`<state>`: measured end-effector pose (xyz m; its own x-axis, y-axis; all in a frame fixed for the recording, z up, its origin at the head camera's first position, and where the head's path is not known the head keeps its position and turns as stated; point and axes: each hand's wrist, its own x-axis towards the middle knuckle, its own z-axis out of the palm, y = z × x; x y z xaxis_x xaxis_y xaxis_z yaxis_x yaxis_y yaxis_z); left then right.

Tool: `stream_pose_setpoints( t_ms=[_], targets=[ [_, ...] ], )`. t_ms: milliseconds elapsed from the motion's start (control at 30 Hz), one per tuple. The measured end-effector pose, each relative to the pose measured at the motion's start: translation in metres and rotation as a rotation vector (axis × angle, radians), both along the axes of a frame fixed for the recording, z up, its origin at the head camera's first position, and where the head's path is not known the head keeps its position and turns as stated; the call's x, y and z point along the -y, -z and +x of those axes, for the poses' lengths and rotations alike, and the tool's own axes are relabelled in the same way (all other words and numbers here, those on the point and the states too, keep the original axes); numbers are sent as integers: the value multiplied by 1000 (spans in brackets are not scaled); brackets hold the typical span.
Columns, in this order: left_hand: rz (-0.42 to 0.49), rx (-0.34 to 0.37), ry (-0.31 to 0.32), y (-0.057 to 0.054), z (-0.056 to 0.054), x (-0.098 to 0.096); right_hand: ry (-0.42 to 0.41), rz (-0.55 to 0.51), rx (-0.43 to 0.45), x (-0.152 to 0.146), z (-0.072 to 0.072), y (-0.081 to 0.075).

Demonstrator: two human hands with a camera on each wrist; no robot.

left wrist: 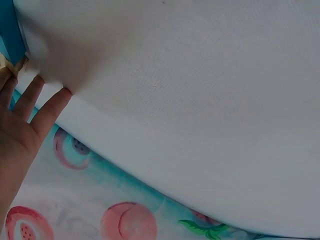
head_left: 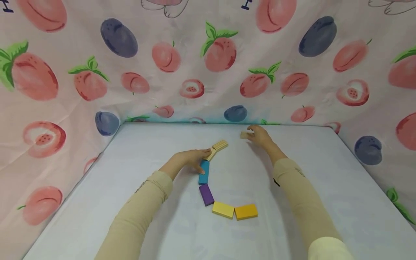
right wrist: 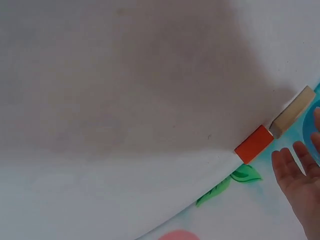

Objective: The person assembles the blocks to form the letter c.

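My left hand reaches over the far end of a curved row of blocks. Its fingertips touch a plain wooden block, and the thumb lies against the blue block. In the left wrist view its fingers are mostly straight, beside the blue block's corner. Near the table's back edge, my right hand is beside another plain wooden block. The right wrist view shows that wooden block next to an orange-red block, with the fingers loosely extended near both.
The row continues with a ridged wooden block at the far end, then purple, yellow and orange blocks toward the front. All lie on a white tabletop. A fruit-print cloth rises behind it.
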<state>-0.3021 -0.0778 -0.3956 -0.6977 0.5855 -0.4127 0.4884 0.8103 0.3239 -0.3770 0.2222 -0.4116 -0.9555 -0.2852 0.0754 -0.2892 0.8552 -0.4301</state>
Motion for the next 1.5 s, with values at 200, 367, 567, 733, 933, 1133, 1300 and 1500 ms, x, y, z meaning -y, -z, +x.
stream_pose_setpoints(
  t_ms=[200,367,567,733,933,1133,1300,1500],
  targets=[
    [-8,-4,2,1,0,1,-20,67,29,1,-9,5],
    [-12,-7,11,0,-1,1,-38,113,32,0,-18,9],
    [-8,6,15,-1,0,1,-22,125,69,1,-22,13],
    [-10,2,15,0,0,2,-12,124,85,3,-21,13],
    [1,2,5,1,-1,1,10,139,95,6,-18,11],
    [-1,8,-9,2,0,1,16,132,83,7,-16,13],
    [-8,5,-6,1,0,0,5,145,49,6,-16,14],
    [-15,8,-6,1,-1,1,-12,135,29,4,-16,15]
  ],
)
